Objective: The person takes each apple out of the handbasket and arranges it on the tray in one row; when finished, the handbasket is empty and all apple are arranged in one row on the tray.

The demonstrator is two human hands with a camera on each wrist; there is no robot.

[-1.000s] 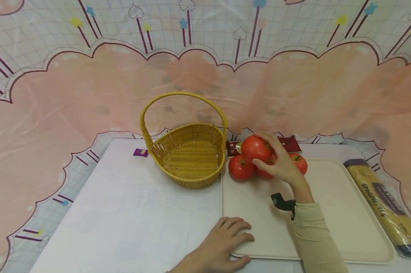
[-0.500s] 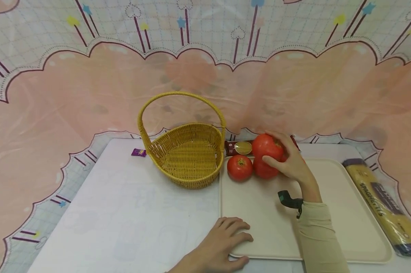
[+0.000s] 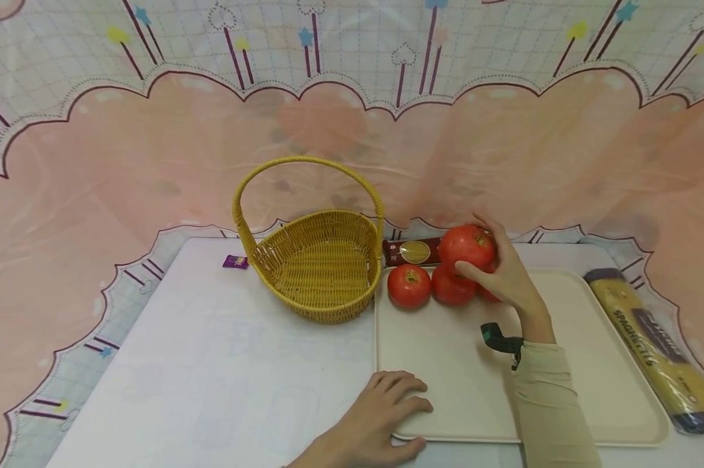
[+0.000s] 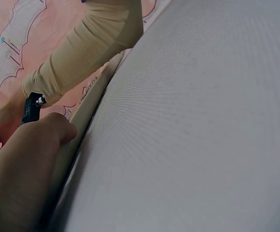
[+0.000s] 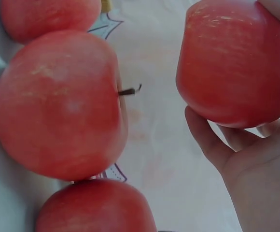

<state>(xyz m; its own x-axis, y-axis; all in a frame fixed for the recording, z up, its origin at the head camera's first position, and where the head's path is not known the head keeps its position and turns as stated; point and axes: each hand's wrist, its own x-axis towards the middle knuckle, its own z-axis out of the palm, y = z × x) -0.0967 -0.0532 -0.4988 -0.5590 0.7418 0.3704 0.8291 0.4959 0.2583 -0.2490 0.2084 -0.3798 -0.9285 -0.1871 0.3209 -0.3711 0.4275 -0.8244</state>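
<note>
My right hand (image 3: 509, 276) holds a red apple (image 3: 467, 246) from the side, raised above the back of the cream tray (image 3: 445, 370). In the right wrist view, the fingers curl round this held apple (image 5: 236, 63). Below it, red apples stand in a row along the tray's back edge: a left one (image 3: 409, 286), a middle one (image 3: 452, 286) and a right one mostly hidden by the hand. A thin brown stem shows on one apple (image 5: 63, 106). My left hand (image 3: 381, 416) lies with spread, relaxed fingers at the tray's near left corner.
A yellow wicker basket (image 3: 328, 273) with a tall handle stands left of the tray. Behind the apples lies a dark red packet (image 3: 413, 252). A small purple packet (image 3: 235, 261) lies left of the basket, and a spaghetti bag (image 3: 656, 351) along the tray's right side.
My right hand has carried the apple to the right and slightly up, uncovering more of the middle apple and the dark red packet. The left hand has stayed in place.
</note>
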